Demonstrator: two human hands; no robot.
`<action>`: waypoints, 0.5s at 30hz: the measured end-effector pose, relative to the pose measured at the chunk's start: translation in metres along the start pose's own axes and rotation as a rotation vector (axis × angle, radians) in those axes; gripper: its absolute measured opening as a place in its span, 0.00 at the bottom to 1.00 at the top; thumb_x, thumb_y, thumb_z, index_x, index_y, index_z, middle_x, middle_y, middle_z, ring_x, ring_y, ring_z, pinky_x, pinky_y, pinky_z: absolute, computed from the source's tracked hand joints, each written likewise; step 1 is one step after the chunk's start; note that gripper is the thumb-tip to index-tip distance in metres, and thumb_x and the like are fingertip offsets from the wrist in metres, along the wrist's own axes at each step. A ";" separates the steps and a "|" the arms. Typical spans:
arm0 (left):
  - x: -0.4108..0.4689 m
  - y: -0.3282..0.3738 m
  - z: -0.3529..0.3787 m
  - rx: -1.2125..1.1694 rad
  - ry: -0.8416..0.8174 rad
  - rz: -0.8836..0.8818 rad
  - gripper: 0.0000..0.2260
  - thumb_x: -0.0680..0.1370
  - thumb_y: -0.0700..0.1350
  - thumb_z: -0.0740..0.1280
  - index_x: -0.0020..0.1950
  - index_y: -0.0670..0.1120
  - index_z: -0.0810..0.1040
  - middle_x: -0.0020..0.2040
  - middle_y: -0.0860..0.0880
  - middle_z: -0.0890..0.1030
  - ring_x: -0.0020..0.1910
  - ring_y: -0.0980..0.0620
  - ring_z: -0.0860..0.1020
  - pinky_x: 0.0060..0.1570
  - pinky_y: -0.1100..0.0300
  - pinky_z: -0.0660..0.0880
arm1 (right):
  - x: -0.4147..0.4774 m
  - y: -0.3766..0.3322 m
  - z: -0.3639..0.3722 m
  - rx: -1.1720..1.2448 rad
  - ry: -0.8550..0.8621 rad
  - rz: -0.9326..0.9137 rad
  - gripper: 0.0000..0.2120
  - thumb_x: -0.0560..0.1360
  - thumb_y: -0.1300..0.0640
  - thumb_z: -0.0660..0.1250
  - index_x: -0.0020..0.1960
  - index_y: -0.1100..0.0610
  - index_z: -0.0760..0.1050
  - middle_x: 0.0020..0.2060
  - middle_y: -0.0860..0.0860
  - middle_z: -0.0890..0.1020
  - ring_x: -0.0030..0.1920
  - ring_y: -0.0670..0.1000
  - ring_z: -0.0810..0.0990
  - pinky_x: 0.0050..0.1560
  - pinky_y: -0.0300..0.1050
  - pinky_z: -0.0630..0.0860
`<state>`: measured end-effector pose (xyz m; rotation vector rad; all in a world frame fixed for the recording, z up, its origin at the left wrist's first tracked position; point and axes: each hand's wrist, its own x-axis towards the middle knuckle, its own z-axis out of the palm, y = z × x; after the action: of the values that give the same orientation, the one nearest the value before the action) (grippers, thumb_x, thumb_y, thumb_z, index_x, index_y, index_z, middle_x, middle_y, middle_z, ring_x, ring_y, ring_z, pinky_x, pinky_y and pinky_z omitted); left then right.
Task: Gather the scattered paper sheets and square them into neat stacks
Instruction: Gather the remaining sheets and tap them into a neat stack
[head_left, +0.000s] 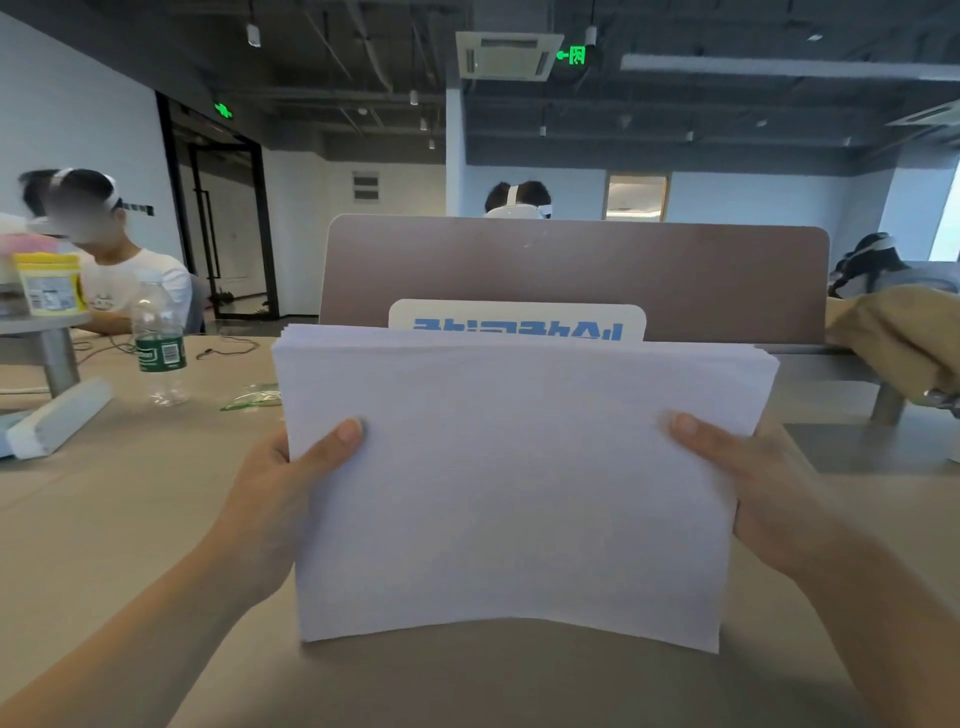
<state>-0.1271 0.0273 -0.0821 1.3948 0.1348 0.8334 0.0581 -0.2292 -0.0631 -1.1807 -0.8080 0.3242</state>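
Both hands hold the stack of white paper sheets (509, 478) upright before the person, over the tan worktop (104, 519); the left hand (275, 499) takes its left edge and the right hand (769, 499) its right edge; each grip is closed on the stack, thumb flat on the near face, fingers hidden behind; whether the lower edge touches the worktop I cannot tell. The sheets look thin, matte and limp; the bottom edge bows in a shallow arc and the top edges sit slightly stepped, so the stack is not yet square. It is probably light but floppy and inclined to slide sheet on sheet; holding both side edges near mid-height seems right for tapping it down. Behind stand a smooth brown divider panel (571, 265) and a clear plastic bottle (158, 343).
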 end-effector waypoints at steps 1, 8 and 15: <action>-0.001 -0.001 0.001 -0.005 0.002 -0.025 0.29 0.44 0.62 0.81 0.39 0.47 0.86 0.41 0.47 0.87 0.38 0.48 0.85 0.31 0.58 0.80 | 0.000 0.003 0.000 -0.003 0.003 0.020 0.33 0.48 0.46 0.83 0.51 0.55 0.83 0.51 0.57 0.85 0.47 0.57 0.85 0.40 0.49 0.81; -0.001 0.007 0.008 -0.025 0.111 0.080 0.12 0.55 0.56 0.76 0.34 0.53 0.86 0.36 0.52 0.86 0.34 0.53 0.85 0.28 0.62 0.79 | -0.003 -0.006 0.007 0.025 -0.011 0.000 0.21 0.54 0.51 0.79 0.46 0.55 0.85 0.47 0.55 0.86 0.44 0.56 0.86 0.37 0.47 0.81; -0.002 -0.007 0.000 -0.001 0.020 0.021 0.30 0.44 0.63 0.80 0.41 0.49 0.86 0.43 0.47 0.87 0.39 0.48 0.85 0.33 0.58 0.80 | 0.000 0.003 0.001 -0.002 0.018 0.063 0.38 0.43 0.44 0.84 0.51 0.57 0.83 0.51 0.59 0.85 0.46 0.58 0.85 0.37 0.48 0.81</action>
<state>-0.1256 0.0263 -0.0892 1.3888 0.1351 0.8654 0.0581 -0.2272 -0.0656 -1.2109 -0.7565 0.3645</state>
